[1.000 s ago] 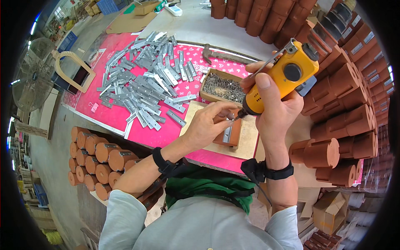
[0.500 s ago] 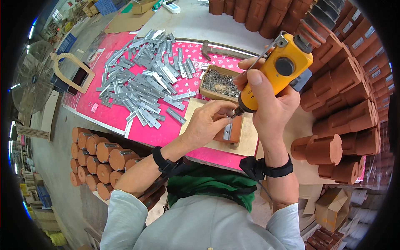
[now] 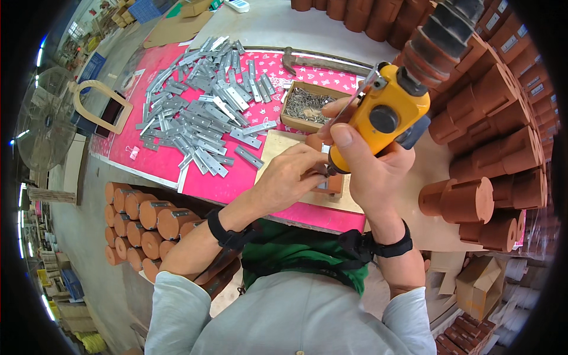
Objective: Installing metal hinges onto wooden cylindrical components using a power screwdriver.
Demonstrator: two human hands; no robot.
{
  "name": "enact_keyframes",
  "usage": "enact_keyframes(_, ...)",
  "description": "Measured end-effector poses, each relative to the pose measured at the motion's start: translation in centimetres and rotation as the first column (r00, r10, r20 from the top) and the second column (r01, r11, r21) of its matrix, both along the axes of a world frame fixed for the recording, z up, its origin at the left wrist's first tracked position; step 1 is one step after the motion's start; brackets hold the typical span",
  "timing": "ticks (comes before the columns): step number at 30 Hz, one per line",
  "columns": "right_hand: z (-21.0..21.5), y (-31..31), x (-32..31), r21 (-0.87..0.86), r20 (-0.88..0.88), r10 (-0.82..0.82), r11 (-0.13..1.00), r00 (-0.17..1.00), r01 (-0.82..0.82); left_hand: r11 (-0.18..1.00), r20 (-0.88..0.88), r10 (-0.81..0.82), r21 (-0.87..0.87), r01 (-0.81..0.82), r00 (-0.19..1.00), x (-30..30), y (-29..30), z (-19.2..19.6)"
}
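Observation:
My right hand is closed around a yellow power screwdriver that tilts so its nose points down and left. My left hand has its fingertips pinched together right at the tool's tip; whatever sits between them is hidden. Beneath both hands lies a reddish-brown workpiece bearing a metal strip, mostly covered by my fingers and the tool. It rests on a pale wooden board. Just beyond the hands is an open cardboard box of small screws.
A pile of metal strips spreads over the pink table cover. Behind the screw box lies a hammer. Brown cylinders are stacked at lower left, with more brown pieces on the right. A fan stands far left.
The power screwdriver has moved down and left with my right hand, its tip now lower over the workpiece. My left fingers have stayed at the tip, and the view has shifted slightly.

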State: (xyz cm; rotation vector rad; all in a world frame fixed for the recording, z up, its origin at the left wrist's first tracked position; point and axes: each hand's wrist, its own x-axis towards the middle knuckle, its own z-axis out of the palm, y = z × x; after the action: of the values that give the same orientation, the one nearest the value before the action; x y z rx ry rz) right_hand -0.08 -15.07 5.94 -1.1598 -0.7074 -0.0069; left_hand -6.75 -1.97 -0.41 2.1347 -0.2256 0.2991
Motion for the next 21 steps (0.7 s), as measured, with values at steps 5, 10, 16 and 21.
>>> enact_keyframes(5, -0.2, -0.1, 0.0, -0.037, -0.007, -0.005, 0.999, 1.000, 0.005, 1.000, -0.010, 0.014, -0.009, -0.014, 1.000, 0.0, -0.1, -0.1)
enact_keyframes(10, -0.1, 0.0, -0.2, -0.051, -0.036, -0.006, 0.999, 0.999, 0.005, 1.000, 0.025, 0.017, 0.016, -0.017, 1.000, 0.1, 0.0, -0.1)
enact_keyframes(16, -0.3, 0.4, -0.4, -0.091, -0.036, -0.022, 0.996, 0.999, 0.019, 0.998, -0.124, -0.055, 0.007, 0.056, 0.991, 0.3, 0.8, -0.1)
enact_keyframes(21, -0.4, 0.4, -0.2, -0.100, 0.030, -0.054, 0.993, 0.998, 0.057, 0.968, -0.259, -0.251, -0.062, 0.243, 0.933, 1.3, 1.1, -0.5)
